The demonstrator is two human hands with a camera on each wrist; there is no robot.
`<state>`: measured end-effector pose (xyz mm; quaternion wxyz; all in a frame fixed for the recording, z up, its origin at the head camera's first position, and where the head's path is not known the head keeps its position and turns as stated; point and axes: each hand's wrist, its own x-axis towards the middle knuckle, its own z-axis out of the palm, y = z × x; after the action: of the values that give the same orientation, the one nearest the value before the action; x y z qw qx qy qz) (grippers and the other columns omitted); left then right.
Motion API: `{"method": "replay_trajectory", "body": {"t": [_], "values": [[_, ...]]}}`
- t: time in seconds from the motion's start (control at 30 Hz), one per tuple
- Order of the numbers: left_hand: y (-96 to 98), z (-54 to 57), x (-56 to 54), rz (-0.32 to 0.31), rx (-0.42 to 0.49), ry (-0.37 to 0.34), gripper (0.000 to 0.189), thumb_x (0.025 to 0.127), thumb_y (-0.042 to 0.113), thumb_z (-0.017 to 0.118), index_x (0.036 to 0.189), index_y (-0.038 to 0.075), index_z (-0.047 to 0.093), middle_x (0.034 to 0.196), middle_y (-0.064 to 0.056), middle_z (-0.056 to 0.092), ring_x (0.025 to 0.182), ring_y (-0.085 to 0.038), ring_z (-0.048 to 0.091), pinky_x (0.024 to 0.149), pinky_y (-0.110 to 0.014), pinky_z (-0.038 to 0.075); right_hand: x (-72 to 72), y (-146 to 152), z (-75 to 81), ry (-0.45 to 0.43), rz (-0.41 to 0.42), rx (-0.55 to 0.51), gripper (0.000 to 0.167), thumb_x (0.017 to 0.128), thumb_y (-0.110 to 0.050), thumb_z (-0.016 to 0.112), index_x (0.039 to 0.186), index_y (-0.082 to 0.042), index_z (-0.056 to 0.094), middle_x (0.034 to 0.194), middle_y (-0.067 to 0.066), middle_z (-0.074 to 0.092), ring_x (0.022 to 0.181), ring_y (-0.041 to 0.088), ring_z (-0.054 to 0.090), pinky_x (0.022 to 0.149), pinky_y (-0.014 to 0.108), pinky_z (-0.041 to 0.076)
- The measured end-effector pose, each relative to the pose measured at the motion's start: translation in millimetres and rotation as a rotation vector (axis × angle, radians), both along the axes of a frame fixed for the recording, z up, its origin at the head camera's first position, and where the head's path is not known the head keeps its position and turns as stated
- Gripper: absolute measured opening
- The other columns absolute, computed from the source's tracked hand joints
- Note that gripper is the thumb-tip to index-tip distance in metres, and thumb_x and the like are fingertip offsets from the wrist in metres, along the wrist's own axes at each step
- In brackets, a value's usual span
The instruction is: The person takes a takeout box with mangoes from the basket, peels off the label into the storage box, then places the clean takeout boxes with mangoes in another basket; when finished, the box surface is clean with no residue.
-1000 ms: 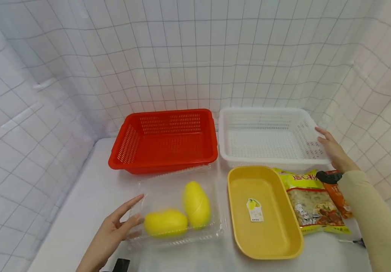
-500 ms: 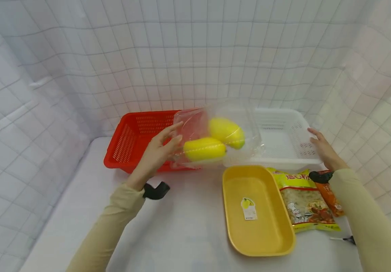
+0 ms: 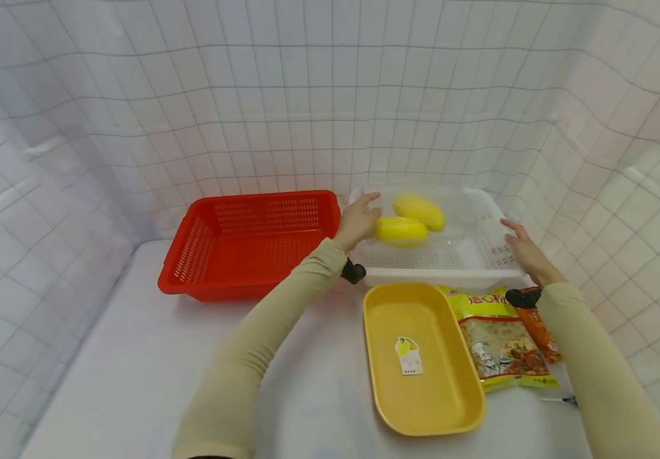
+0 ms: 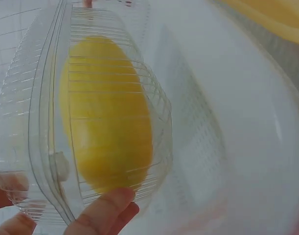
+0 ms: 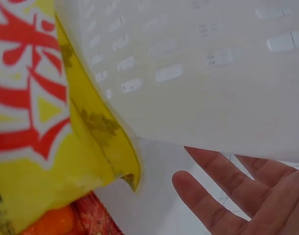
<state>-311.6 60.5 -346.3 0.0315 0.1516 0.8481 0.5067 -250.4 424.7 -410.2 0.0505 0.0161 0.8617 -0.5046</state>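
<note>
My left hand (image 3: 360,223) holds one end of a clear plastic clamshell box (image 4: 22,127), its thumb and fingers gripping the rim. Inside show two yellow mango-like fruits (image 3: 401,231). In the head view, the box overlaps the inside of the white slotted basket (image 3: 439,278); in the left wrist view, the basket's floor and rim lie beyond it. At the basket's right end is my right hand (image 3: 530,258), with its fingers extended against the outer wall. The right wrist view shows these fingertips (image 5: 181,178) beneath the white wall, partly hidden by it.
A red slotted basket (image 3: 250,280) stands left of the white one. In front lie a yellow tray (image 3: 422,408) with a fruit-shaped label, a yellow food bag (image 3: 502,354), an orange packet (image 3: 541,335) and a small thin object (image 3: 559,400). Gridded white sheeting rises behind.
My left hand has carried the clear box from the table, past the red basket, rightward and away to the white basket. My right hand has stayed at the white basket's right end.
</note>
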Motion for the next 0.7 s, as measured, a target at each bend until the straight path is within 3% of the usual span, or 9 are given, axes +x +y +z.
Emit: {"method": "replay_trajectory", "body": {"t": [0.03,0.2,0.33,0.43,0.57,0.63,0.67,0.7], "values": [[4.5,-2.4,-2.4,-0.003,-0.007,-0.014,0.044,0.099,0.022,0.049,0.143,0.017,0.045,0.095,-0.011,0.062,0.042,-0.009,0.031,0.043,-0.02,0.033,0.4,-2,0.0,0.003,0.001,0.003,0.056,0.104,-0.034,0.017,0.153,-0.015,-0.006,0.145,0.033,0.015,0.111,0.039,0.04,0.069,0.029,0.048],[21.2,-6.6,-11.3,-0.024,-0.131,-0.093,0.044,0.099,0.018,0.048,0.143,0.016,0.045,0.109,-0.011,0.064,0.039,-0.01,0.028,0.042,-0.021,0.034,-0.7,-5,-1.3,0.017,-0.006,0.003,0.056,0.104,-0.033,0.018,0.153,-0.016,-0.004,0.143,0.033,0.021,0.102,0.036,0.047,0.063,0.033,0.052],[25.4,-10.2,-17.6,-0.047,-0.191,-0.168,0.043,0.1,0.019,0.046,0.143,0.016,0.044,0.135,-0.008,0.052,0.041,-0.011,0.031,0.045,-0.026,0.042,-1.9,-4,-2.4,0.012,0.002,0.008,0.056,0.104,-0.033,0.017,0.153,-0.016,-0.006,0.145,0.034,0.015,0.109,0.041,0.044,0.064,0.033,0.05],[25.6,-16.7,-23.9,-0.047,-0.186,-0.223,0.046,0.099,0.015,0.045,0.145,0.017,0.042,0.142,-0.007,0.045,0.04,-0.012,0.028,0.044,-0.027,0.04,-2.6,-3,-2.5,0.001,0.01,0.019,0.056,0.104,-0.033,0.016,0.152,-0.015,-0.007,0.148,0.033,0.008,0.116,0.045,0.037,0.073,0.035,0.047],[30.3,-27.9,-36.8,-0.028,-0.152,-0.285,0.055,0.095,0.002,0.042,0.147,0.02,0.037,0.147,-0.004,0.038,0.043,-0.013,0.02,0.041,-0.025,0.027,-2.9,-1,-1.5,0.005,0.019,0.022,0.056,0.104,-0.033,0.016,0.152,-0.014,-0.007,0.15,0.032,0.001,0.121,0.046,0.032,0.083,0.042,0.04],[33.7,-28.0,-38.9,-0.015,-0.146,-0.294,0.061,0.091,-0.003,0.041,0.148,0.018,0.034,0.149,-0.006,0.034,0.048,-0.015,0.029,0.042,-0.026,0.024,-2.4,1,-1.2,0.011,0.02,0.022,0.056,0.104,-0.033,0.016,0.152,-0.014,-0.007,0.149,0.032,0.003,0.119,0.045,0.033,0.082,0.041,0.041],[35.2,-40.0,-49.0,-0.03,-0.108,-0.285,0.064,0.088,-0.004,0.04,0.148,0.018,0.034,0.149,-0.005,0.034,0.048,-0.014,0.03,0.042,-0.025,0.024,-1.7,1,-1.1,0.01,0.018,0.02,0.057,0.104,-0.033,0.016,0.152,-0.014,-0.007,0.148,0.033,0.006,0.117,0.043,0.036,0.08,0.039,0.043],[37.3,-43.2,-52.1,-0.034,-0.112,-0.294,0.066,0.087,-0.006,0.039,0.149,0.017,0.032,0.151,-0.006,0.031,0.052,-0.016,0.031,0.044,-0.025,0.025,-1.2,2,-1.3,0.009,0.016,0.018,0.057,0.104,-0.034,0.016,0.152,-0.014,-0.007,0.146,0.033,0.01,0.113,0.041,0.04,0.077,0.037,0.045]]}}
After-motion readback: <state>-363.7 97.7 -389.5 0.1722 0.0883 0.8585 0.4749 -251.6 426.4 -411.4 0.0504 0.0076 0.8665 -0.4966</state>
